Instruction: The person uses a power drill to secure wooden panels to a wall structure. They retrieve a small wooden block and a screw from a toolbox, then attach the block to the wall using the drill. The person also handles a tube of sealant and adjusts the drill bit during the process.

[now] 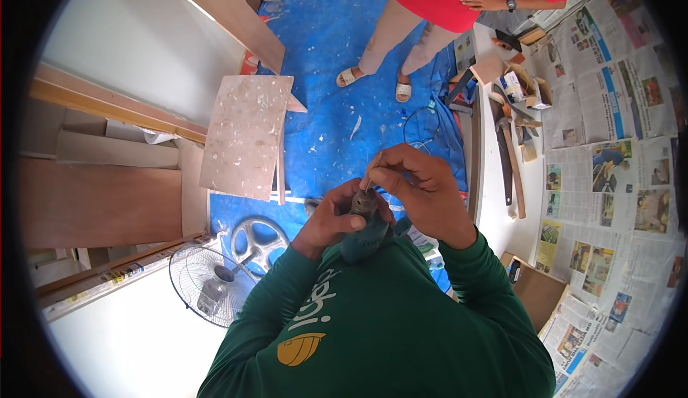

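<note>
Close to my chest I hold a teal power drill (364,242), its grey chuck (364,203) pointing up and away from me. My left hand (331,217) is closed around the chuck, thumb across its near side. My right hand (424,186) pinches a thin metal bit (369,181) between thumb and forefinger, right at the chuck's mouth. How deep the bit sits inside the chuck cannot be made out. The drill's handle is mostly hidden behind my hands and its own body.
A person in a red shirt (466,0) stands ahead on the blue floor sheet (330,118). A paint-spotted wooden stool (244,133) and a fan (215,283) are at left. On the right, a white bench (494,204) holds a handsaw (503,158) and boxes (537,91).
</note>
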Demonstrator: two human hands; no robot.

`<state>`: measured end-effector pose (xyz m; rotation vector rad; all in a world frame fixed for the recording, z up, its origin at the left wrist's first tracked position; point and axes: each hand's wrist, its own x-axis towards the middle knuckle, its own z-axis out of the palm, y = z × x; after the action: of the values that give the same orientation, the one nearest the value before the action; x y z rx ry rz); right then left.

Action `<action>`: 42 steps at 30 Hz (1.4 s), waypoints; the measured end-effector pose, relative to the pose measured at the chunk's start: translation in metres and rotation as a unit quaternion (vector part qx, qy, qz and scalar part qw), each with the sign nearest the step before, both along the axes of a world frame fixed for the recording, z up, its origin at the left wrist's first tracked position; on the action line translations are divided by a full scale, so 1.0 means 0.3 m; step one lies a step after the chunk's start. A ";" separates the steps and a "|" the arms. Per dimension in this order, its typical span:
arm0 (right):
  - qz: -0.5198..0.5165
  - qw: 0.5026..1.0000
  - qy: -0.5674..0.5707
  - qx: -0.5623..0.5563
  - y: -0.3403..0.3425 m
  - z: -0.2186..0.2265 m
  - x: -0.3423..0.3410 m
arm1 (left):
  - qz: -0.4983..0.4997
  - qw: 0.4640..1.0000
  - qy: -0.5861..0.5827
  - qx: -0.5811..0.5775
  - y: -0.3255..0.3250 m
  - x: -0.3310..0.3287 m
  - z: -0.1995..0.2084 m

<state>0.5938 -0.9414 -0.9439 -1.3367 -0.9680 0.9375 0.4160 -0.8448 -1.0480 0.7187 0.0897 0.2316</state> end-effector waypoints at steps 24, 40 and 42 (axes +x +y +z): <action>0.003 0.999 -0.042 -0.030 -0.023 0.023 -0.012 | 0.037 0.999 -0.001 0.031 -0.051 -0.009 -0.003; -0.007 0.998 -0.052 -0.032 -0.023 0.001 -0.031 | 0.029 0.999 0.022 0.025 -0.056 -0.025 -0.029; -0.010 0.998 -0.046 -0.032 -0.024 0.005 -0.035 | 0.012 1.000 0.002 -0.005 -0.044 -0.034 -0.045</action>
<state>0.5833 -0.9485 -0.9425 -1.4503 -0.9993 0.9047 0.4060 -0.8580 -1.0614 0.7089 0.1028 0.2537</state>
